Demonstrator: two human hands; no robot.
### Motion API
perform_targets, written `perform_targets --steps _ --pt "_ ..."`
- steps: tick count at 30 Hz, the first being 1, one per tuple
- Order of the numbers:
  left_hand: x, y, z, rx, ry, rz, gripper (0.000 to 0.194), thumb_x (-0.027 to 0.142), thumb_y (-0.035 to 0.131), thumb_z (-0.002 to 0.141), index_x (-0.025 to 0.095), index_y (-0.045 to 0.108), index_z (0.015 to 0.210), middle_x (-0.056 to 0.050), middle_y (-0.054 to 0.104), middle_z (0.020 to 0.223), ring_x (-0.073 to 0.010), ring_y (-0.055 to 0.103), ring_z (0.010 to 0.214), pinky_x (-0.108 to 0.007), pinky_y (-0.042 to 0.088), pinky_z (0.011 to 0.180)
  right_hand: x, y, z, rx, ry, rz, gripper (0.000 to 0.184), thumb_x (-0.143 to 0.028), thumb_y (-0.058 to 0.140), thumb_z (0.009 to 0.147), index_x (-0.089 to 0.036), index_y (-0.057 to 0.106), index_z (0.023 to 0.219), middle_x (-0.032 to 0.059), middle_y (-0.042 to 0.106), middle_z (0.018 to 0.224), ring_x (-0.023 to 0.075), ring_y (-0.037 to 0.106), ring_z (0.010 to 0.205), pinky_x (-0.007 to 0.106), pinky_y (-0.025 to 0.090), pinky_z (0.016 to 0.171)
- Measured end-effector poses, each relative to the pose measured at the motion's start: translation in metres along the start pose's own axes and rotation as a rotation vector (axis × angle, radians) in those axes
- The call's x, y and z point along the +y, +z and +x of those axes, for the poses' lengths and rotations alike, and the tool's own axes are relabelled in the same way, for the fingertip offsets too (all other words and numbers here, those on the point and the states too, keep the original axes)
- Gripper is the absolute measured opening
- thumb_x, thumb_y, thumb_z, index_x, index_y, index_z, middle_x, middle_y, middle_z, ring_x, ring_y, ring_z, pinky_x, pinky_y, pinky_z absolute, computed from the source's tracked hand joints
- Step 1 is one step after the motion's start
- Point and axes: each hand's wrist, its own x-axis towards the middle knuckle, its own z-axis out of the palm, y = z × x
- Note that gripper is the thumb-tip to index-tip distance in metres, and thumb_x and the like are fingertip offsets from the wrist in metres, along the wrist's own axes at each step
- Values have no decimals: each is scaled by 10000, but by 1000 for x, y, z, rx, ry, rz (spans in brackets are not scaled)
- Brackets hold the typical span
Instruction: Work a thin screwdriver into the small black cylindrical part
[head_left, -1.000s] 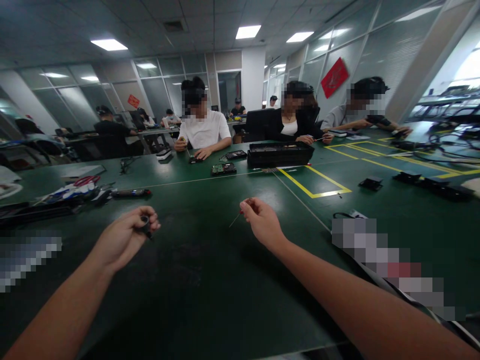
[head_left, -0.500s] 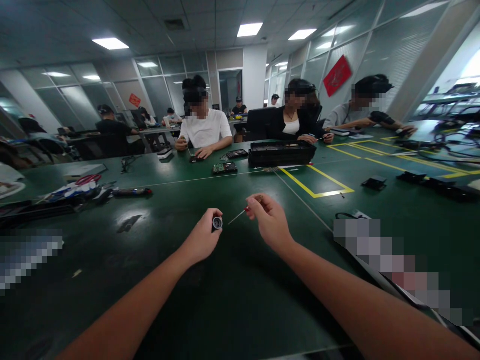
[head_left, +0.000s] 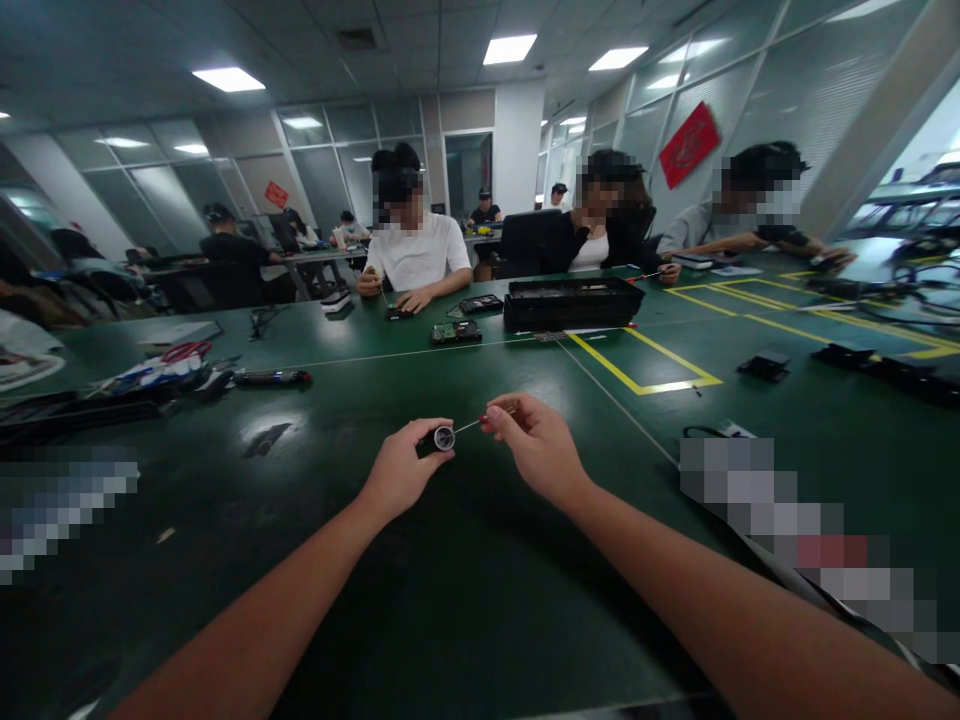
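Observation:
My left hand (head_left: 396,470) is closed around a small black cylinder (head_left: 444,438) with a silver ring at its end, and that end faces me and to the right. My right hand (head_left: 538,445) pinches a thin screwdriver (head_left: 469,425) by its red and clear handle, partly hidden by the fingers. The slim metal shaft points left, and its tip appears to be at or inside the ringed end. Both hands are above the green tabletop (head_left: 450,600).
Ahead lie a green circuit board (head_left: 456,332) and a long black housing (head_left: 574,303). At left are a dark cylindrical tool (head_left: 272,378) and a heap of cables and tools (head_left: 169,375). Black brackets (head_left: 765,366) lie at right. Several people sit across the table.
The screwdriver tip, before apart from the cylinder, has come to its ringed end. The cylinder has turned so more of its black side shows. The view has shifted slightly.

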Motion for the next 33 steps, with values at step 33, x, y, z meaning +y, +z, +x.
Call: perform_targets --steps 33 --pt "-2 -2 -1 -5 127 41 363 173 737 804 236 709 1161 -46 709 1190 -235 637 1138 -437 466 1063 -13 -4 -1 -137 -115 -458 296 -317 455 997 -222 602 1236 27 719 828 175 624 648 309 417 613"
